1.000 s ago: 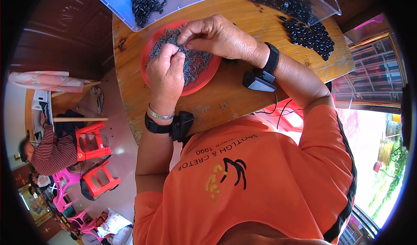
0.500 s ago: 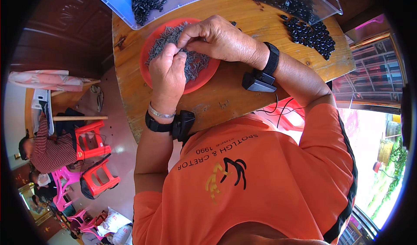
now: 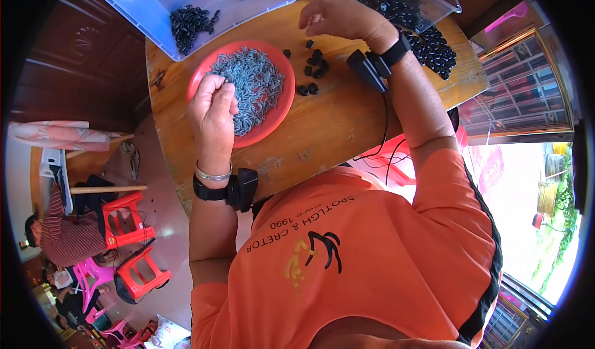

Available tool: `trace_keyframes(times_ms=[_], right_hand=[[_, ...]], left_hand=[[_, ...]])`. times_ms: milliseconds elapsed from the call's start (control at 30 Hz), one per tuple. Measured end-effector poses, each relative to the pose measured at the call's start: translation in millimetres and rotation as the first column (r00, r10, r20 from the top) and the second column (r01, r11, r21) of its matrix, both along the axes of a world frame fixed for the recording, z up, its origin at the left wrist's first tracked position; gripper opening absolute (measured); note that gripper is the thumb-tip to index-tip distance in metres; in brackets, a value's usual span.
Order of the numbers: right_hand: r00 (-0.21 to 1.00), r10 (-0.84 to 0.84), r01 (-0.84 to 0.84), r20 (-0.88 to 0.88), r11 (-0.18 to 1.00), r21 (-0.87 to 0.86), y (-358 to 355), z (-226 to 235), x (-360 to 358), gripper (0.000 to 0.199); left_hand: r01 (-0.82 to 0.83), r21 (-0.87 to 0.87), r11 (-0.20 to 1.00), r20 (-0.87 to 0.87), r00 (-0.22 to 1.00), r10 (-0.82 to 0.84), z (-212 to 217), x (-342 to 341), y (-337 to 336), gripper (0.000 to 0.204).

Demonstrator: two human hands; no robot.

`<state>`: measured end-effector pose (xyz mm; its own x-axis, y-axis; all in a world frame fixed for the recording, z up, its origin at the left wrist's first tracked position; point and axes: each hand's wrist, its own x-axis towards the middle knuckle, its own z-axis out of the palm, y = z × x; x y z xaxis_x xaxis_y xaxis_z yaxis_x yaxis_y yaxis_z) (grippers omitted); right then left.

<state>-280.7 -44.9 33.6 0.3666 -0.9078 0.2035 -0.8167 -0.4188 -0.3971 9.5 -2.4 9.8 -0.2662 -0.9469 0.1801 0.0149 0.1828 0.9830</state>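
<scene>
Grey screws (image 3: 260, 79) fill a red dish (image 3: 289, 104) on the left part of the wooden counter (image 3: 331, 123). The left hand (image 3: 214, 110) is over the dish's left rim, closed, thumb against curled forefinger; a dark speck shows at the tips, too small to make out. Just beyond the right rim lie loose black pieces (image 3: 317, 64), some bunched together, two side by side nearer the person. The right hand (image 3: 344, 16) is past them, well apart from the left, its fingers bent; whether it grips anything cannot be told.

A clear bin (image 3: 248, 11) with black pieces inside stands near the dish's far rim, leaving a narrow gap there. At the far right a second clear bin (image 3: 437, 16) holds many more, with a black pile (image 3: 436, 56) by its near wall, close to the right edge. The dish has a strip of wood between it and the left edge; a wider, scratched stretch runs from the loose pieces to the near edge, between the forearms. A dark cable (image 3: 387, 117) from the right wristband (image 3: 375, 67) crosses it.
</scene>
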Motion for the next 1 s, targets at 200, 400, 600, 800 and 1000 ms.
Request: trace_keyframes(times_ms=[200, 400, 600, 800, 1000], right_hand=[[0.997, 0.082, -0.082, -0.013, 0.996, 0.042, -2, -22, 34, 0.026], [0.997, 0.076, -0.078, 0.033, 0.994, 0.079, -9, -32, 31, 0.024], [0.995, 0.082, -0.094, 0.064, 0.968, 0.233, 22, 10, 31, 0.024], [0.985, 0.168, -0.155, -0.040, 0.963, 0.222, 69, -4, 38, 0.018], [0.995, 0.093, -0.098, 0.042, 0.985, 0.144, 80, -12, 40, 0.018]], left_hand=[[-0.004, -0.004, 1.000, -0.027, 1.000, 0.004, 0, -1, 1, 0.004], [-0.016, -0.003, 1.000, -0.012, 1.000, 0.016, -1, 1, -2, 0.005], [-0.040, -0.017, 0.999, 0.015, 0.999, 0.041, -2, 5, -6, 0.007], [-0.029, -0.037, 0.999, 0.014, 0.999, 0.030, -1, 3, -3, 0.007], [-0.027, -0.019, 0.999, 0.001, 1.000, 0.027, 0, 2, -1, 0.007]])
